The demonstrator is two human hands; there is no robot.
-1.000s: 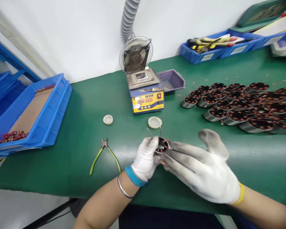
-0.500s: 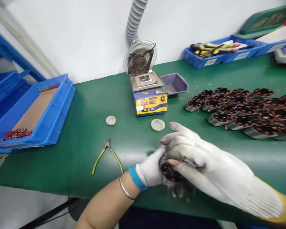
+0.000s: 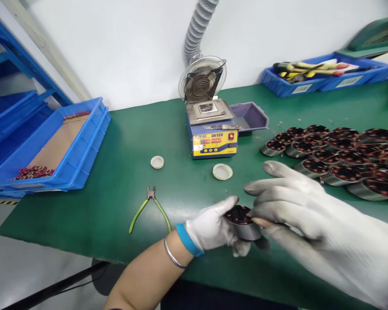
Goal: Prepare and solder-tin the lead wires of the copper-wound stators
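Note:
My left hand (image 3: 213,228), in a white glove with a blue cuff, grips a motor stator (image 3: 245,229), a silver ring with dark windings inside. Its thumb rests on the upper rim. At the stator's right edge, my gloved right hand (image 3: 297,211) has its thumb and a finger pinched together; whatever lies between them is too small to make out. Its other fingers reach out above. Green-handled side cutters (image 3: 151,199) lie with spread handles to the left. Two shallow white lids, a small one (image 3: 157,162) and a larger one (image 3: 223,172), rest on the green table (image 3: 116,150).
Behind the lids stands a yellow-and-blue solder pot (image 3: 215,140) with a purple tray (image 3: 250,116) beside it. More stators (image 3: 345,172) cover the right side. Stacked blue bins (image 3: 84,150) stand left; blue tool trays (image 3: 297,86) line the wall.
My right hand has drawn to the right, from over the stator to its edge, uncovering more of it. My left hand still holds the stator. The view has shifted slightly.

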